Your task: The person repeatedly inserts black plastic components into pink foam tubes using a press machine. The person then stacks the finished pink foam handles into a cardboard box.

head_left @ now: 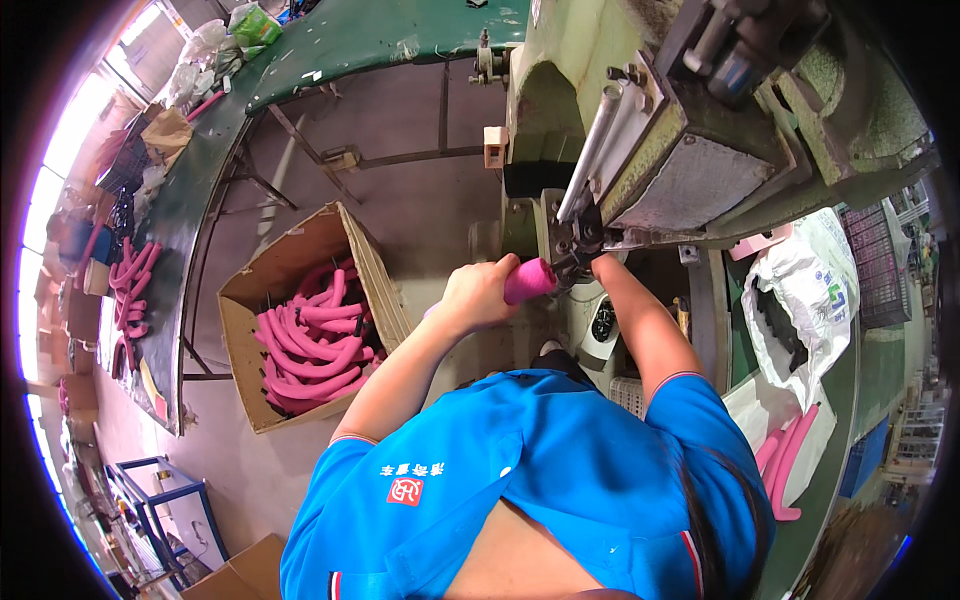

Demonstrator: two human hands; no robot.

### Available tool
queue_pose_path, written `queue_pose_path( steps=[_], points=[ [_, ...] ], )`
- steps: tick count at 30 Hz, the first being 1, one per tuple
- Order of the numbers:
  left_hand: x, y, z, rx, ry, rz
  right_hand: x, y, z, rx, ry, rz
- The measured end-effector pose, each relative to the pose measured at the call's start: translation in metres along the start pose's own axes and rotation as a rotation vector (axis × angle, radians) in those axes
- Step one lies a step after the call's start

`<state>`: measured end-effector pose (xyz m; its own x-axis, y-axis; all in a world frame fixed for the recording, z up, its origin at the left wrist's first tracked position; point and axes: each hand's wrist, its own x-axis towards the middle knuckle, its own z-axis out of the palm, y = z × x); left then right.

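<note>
Left hand (478,295) closed around pink foam tube (528,280), tube end pushed against dark clamp head (575,243) of green machine (640,120), scene centre. Right hand (597,262) at clamp, mostly hidden, grip cannot be told. Cardboard box (300,250) full of pink curved tubes on floor, left. More pink tubes (785,455) beside white bag (800,290), right. Green desk (190,200) far left
</note>
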<state>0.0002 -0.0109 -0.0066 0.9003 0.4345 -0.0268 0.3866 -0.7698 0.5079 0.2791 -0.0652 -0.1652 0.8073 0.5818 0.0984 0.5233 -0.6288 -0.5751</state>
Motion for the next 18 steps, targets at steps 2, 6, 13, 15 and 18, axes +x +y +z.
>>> queue_pose_path(
  steps=[2, 6, 13, 15, 18],
  points=[
    [-0.001, -0.001, 0.000, 0.027, -0.039, -0.010, 0.002, 0.003, 0.000, -0.001, 0.009, -0.004],
    [0.000, -0.001, -0.002, 0.052, -0.026, 0.009, 0.002, 0.009, -0.001, -0.002, 0.044, -0.011],
    [0.007, 0.014, -0.025, 0.001, 0.013, 0.046, 0.001, 0.037, -0.019, 0.115, 0.174, -0.109],
    [-0.002, 0.006, -0.021, -0.005, 0.009, 0.085, -0.013, 0.015, -0.043, 0.850, 0.070, 0.083],
    [-0.016, -0.001, -0.017, 0.009, -0.020, 0.106, -0.044, -0.006, -0.107, 1.211, -0.300, 0.196]
  ],
)
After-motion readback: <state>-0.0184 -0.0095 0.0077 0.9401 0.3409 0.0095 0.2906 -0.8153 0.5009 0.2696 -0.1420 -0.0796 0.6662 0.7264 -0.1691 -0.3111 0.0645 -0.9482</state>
